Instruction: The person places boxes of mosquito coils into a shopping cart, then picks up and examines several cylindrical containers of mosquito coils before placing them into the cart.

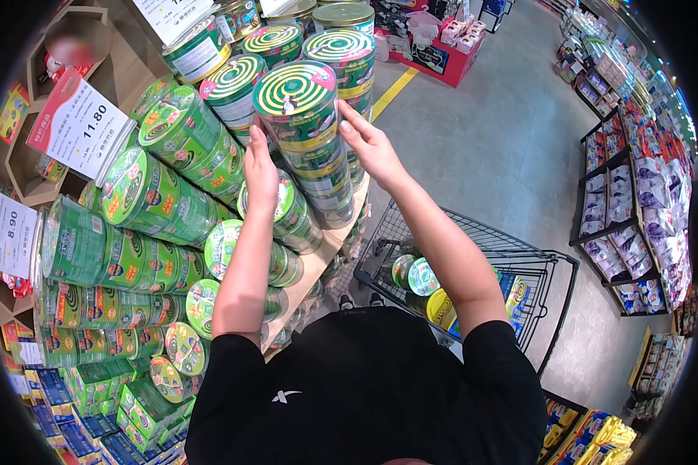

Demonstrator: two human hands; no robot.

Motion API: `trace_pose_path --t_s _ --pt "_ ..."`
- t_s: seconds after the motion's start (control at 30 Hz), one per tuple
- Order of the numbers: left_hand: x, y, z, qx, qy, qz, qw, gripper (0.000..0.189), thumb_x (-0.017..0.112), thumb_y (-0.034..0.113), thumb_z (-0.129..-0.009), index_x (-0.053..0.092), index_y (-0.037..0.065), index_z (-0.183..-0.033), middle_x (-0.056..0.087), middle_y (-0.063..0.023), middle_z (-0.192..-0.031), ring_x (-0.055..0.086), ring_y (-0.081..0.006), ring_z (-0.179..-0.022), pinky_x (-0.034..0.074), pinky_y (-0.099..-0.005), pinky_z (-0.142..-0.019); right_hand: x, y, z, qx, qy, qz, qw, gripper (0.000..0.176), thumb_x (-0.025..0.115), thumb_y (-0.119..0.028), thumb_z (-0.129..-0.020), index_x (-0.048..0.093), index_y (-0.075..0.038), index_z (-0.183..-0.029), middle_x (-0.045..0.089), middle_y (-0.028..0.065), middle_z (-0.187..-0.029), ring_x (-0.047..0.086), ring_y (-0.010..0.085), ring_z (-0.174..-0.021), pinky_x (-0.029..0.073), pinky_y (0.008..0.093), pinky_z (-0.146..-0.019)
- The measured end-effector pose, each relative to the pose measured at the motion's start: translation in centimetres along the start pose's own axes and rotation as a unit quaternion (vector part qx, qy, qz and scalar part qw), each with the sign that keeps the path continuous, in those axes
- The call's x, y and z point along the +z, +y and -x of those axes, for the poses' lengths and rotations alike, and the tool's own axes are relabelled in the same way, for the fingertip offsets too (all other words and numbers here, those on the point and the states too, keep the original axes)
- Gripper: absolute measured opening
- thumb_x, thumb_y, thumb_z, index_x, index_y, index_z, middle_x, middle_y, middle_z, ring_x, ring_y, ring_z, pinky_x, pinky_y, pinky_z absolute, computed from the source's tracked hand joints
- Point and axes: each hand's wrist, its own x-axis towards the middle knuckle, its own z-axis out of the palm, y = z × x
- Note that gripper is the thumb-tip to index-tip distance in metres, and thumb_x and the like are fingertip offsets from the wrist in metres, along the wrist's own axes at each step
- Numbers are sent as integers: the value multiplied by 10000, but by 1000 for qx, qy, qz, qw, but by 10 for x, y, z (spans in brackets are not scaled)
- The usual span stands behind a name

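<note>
Both of my hands are raised at the sides of a tall stack of round dark-green cans (297,91) with yellow spiral lids. My left hand (260,172) is at the stack's left side, palm inward, fingers extended. On the right side, my right hand (371,146) has its fingertips at the top can, fingers stretched out. Neither hand is wrapped round a can; whether the fingers touch it is hard to tell. Light-green round tubs (143,194) lie stacked to the left, and more dark-green cans (339,48) stand just behind.
A black wire shopping cart (547,310) holding green and yellow containers is at my right. Price signs (81,124) stand over the wooden display shelf (327,246). Shelves of packaged goods (624,209) line the far right. A red display box (450,58) is ahead.
</note>
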Motion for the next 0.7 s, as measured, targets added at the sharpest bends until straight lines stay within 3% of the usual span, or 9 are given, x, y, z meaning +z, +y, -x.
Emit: trace_pose_path --t_s 0.2,0.4,0.5,0.7 --pt "13 4 13 19 6 2 1000 656 310 418 -1092 268 -79 -1518 336 -191 -1568 341 -263 -1449 240 -367 -1198 -7 10 20 16 1 2 1000 543 503 -360 -1055 414 -84 -1515 356 70 -1599 272 202 -1490 225 346 -1196" --pt "18 0 14 15 4 -2 1000 631 338 382 -1092 251 -64 -1529 312 -185 -1580 329 -254 -1452 239 -357 -1194 -4 15 24 -25 -33 40 998 529 462 -354 -1070 403 -82 -1519 305 98 -1620 210 218 -1517 175 349 -1212" --pt "18 0 13 13 6 -4 1000 621 352 364 -1092 243 -57 -1535 300 -183 -1587 324 -250 -1454 239 -352 -1192 0 15 24 -35 -27 46 998 547 500 -368 -1052 417 -75 -1507 308 137 -1614 222 260 -1516 187 355 -1208" --pt "15 -2 10 10 14 -7 1000 606 381 328 -1092 226 -42 -1546 277 -177 -1599 313 -242 -1457 239 -342 -1189 2 11 26 -39 -28 64 997 565 494 -388 -1051 406 -75 -1512 298 131 -1619 203 281 -1522 181 361 -1210"
